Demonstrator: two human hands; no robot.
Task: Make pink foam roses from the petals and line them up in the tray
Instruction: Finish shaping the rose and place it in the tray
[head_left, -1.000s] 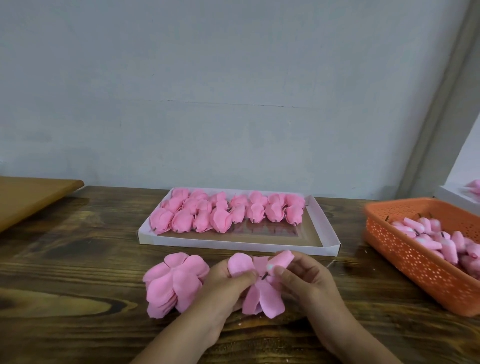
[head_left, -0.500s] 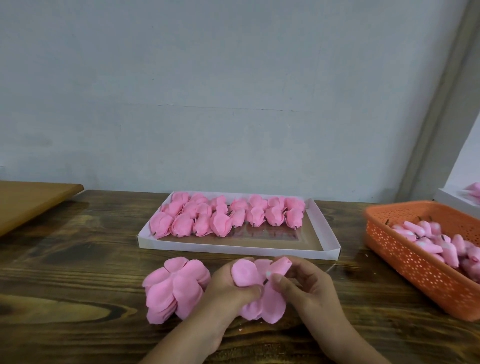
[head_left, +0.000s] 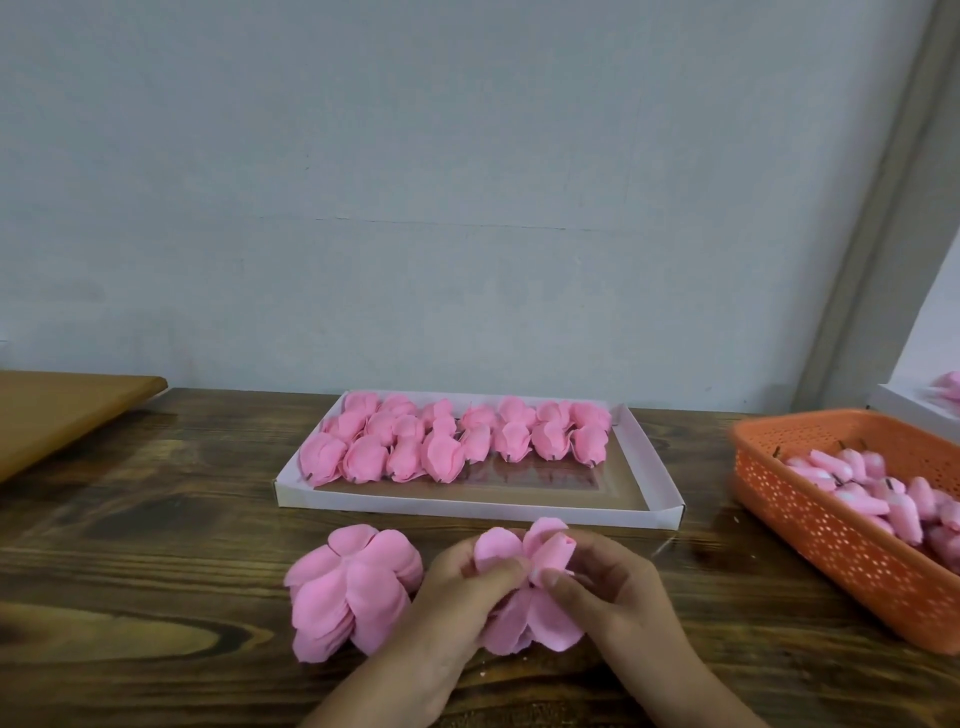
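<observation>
Both hands hold one pink foam rose (head_left: 530, 618) with loose petals just above the wooden table, in front of the tray. My left hand (head_left: 457, 592) grips its left side, thumb over a petal. From the right, my right hand (head_left: 613, 587) pinches the rolled centre and upper petals. A stack of flat pink petal pieces (head_left: 348, 592) lies to the left of my left hand. The white cardboard tray (head_left: 467, 506) holds two rows of finished pink roses (head_left: 452, 441) along its far side; its near half is bare.
An orange perforated basket (head_left: 831, 551) with several pink rose buds (head_left: 883, 493) stands at the right. A second white tray (head_left: 909, 410) shows at the far right edge. At the far left a tan board (head_left: 57, 410) overhangs the table. A grey wall rises behind.
The petals have shifted in my hands: the upper right one is folded round the centre and the lower ones hang spread. Both hands stay in place.
</observation>
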